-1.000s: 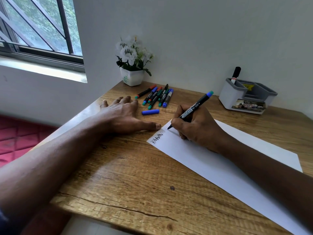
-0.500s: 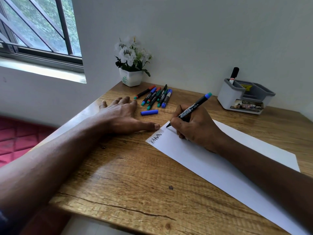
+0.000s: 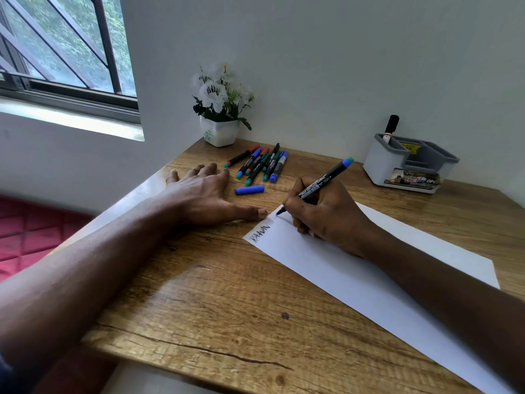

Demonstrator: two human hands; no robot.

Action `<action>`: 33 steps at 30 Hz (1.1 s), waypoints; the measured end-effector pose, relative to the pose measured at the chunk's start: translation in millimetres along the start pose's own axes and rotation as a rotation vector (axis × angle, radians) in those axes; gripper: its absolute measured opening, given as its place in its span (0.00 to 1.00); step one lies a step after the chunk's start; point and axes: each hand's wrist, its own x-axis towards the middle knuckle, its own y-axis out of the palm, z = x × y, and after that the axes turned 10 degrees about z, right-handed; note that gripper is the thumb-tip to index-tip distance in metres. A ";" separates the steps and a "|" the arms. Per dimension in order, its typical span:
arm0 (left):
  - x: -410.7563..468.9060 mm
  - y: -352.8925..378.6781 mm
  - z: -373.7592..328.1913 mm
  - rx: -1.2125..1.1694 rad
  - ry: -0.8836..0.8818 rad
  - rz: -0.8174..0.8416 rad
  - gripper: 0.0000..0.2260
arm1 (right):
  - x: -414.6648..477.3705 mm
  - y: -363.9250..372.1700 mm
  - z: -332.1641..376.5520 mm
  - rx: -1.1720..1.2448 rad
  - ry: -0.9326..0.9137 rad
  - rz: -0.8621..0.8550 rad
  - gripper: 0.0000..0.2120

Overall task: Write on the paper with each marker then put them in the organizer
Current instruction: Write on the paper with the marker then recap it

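Wood-grain tabletop with a long sheet of white paper lying diagonally across it. My right hand is pinching an uncapped blue marker, tip down on the paper's far corner, just past some black lettering. My left hand lies flat with fingers spread, thumb tip right at the paper's edge. The loose blue cap sits between my hands, the other markers are bunched near the flower pot, and the grey organizer at the back right already holds one black-capped marker.
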 end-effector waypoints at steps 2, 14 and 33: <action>-0.4 -0.6 -0.6 -0.004 -0.001 0.003 0.60 | 0.5 0.4 -0.2 -0.005 0.002 -0.014 0.07; 0.4 2.6 3.7 -0.063 0.050 -0.042 0.63 | 2.7 -4.7 -4.8 0.172 0.038 -0.029 0.07; -2.0 10.6 -10.2 -0.122 0.326 -0.524 0.12 | 9.6 -15.2 -11.7 0.611 0.047 0.044 0.15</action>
